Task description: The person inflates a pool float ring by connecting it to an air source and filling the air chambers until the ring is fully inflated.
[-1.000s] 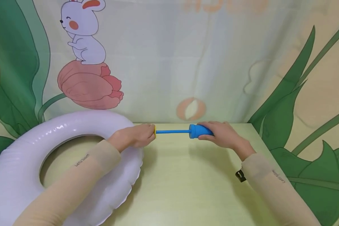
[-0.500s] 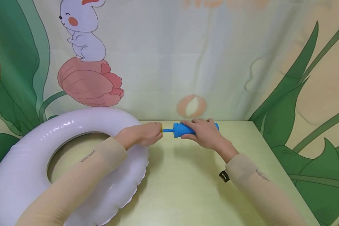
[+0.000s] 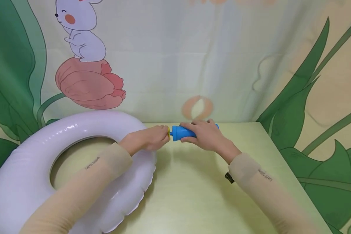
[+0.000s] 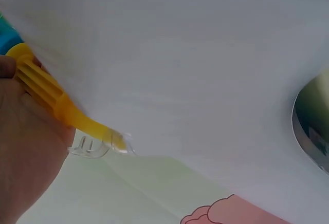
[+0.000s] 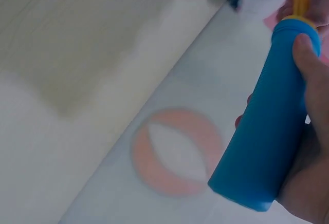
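Note:
A blue hand pump (image 3: 181, 132) lies level between both hands, above the table. My right hand (image 3: 209, 135) grips its barrel, with the fingers wrapped round it. My left hand (image 3: 156, 137) holds the yellow nozzle end; in the left wrist view the yellow nozzle (image 4: 46, 90) runs out past the palm. Its tip sits in a clear valve (image 4: 121, 143) on the white inflatable swim ring (image 3: 105, 122). The ring looks rounded and full, with wrinkles along its seam. Only a short bit of blue rod shows between the yellow collar and the barrel.
The ring covers the left part of the pale green table (image 3: 187, 195). Behind the table hangs a curtain (image 3: 152, 65) printed with a rabbit, flowers and leaves. A small black strap end (image 3: 229, 177) sticks out at the right cuff.
My right hand has pushed the barrel leftward, and the long exposed blue rod has slid almost wholly into it. The left hand and the ring have shifted slightly right in view.

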`<state>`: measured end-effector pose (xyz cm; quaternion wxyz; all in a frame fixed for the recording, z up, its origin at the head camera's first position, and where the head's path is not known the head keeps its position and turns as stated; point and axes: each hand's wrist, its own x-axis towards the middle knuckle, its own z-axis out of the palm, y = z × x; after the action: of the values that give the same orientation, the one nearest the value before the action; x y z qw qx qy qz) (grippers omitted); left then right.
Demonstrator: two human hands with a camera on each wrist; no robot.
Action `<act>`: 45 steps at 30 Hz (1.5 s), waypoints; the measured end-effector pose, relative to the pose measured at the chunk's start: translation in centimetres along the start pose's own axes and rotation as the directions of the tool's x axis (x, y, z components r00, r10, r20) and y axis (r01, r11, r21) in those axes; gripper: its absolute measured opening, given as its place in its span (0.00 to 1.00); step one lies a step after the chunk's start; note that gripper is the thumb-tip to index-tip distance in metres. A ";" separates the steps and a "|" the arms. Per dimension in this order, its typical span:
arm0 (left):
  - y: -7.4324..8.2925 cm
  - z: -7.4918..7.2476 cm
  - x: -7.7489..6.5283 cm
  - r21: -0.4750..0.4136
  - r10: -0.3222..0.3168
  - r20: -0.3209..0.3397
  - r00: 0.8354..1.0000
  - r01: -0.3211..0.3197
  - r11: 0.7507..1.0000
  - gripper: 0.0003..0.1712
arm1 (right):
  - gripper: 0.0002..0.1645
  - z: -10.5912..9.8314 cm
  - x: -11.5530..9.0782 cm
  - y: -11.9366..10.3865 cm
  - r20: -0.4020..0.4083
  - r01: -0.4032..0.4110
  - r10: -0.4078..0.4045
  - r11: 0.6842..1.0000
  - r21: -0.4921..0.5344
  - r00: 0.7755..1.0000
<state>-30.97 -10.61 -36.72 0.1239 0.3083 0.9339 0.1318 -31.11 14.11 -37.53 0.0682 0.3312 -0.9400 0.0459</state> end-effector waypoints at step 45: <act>1.1 -1.2 -0.7 0.078 0.017 -0.023 1.000 -0.015 0.997 0.14 | 0.37 -0.5 -0.2 -1.1 -0.087 0.034 -0.036 0.999 -0.022 0.996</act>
<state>-30.18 -10.43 -35.16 0.0998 0.3189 0.9372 0.0997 -30.19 13.41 -37.04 0.1133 0.3444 -0.9306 0.0494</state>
